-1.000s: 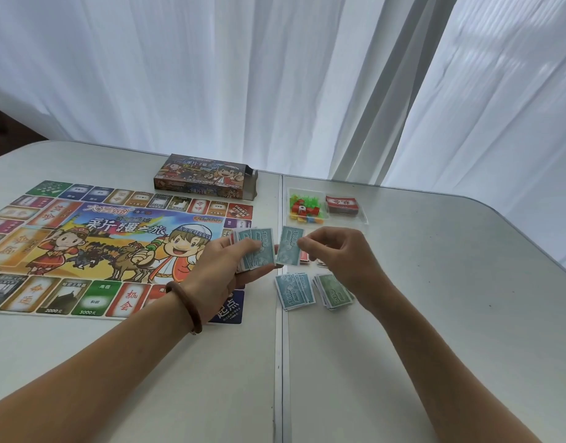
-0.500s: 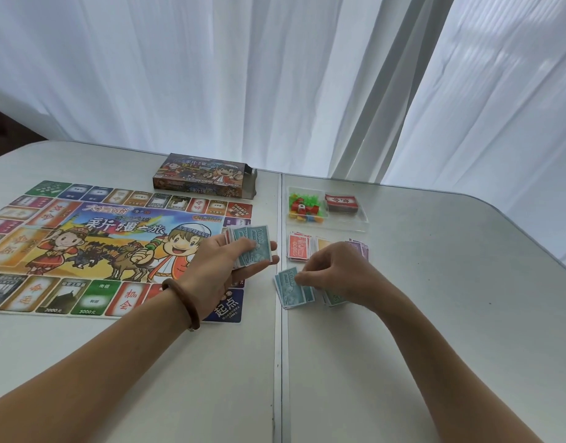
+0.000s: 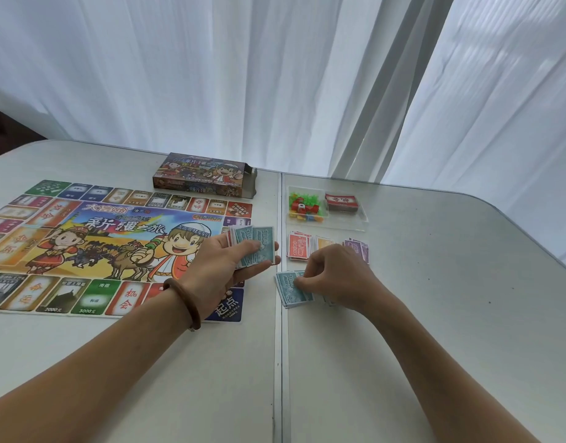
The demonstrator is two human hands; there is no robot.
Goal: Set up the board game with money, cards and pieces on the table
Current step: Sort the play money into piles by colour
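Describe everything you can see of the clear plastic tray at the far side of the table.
The clear plastic tray is a see-through rectangle lying flat on the white table, just right of its seam. Of two compartments, the left holds small green, red and yellow pieces, the right a red card deck. Piles of notes lie just in front; the game box sits to its left. Neither the left hand, gripping a fan of notes, nor the right hand, at the blue pile, touches it.

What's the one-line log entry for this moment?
step: sorting money | left hand: holds money stack | right hand: pinches at teal pile | board: unfolded | tray: pieces and red cards inside
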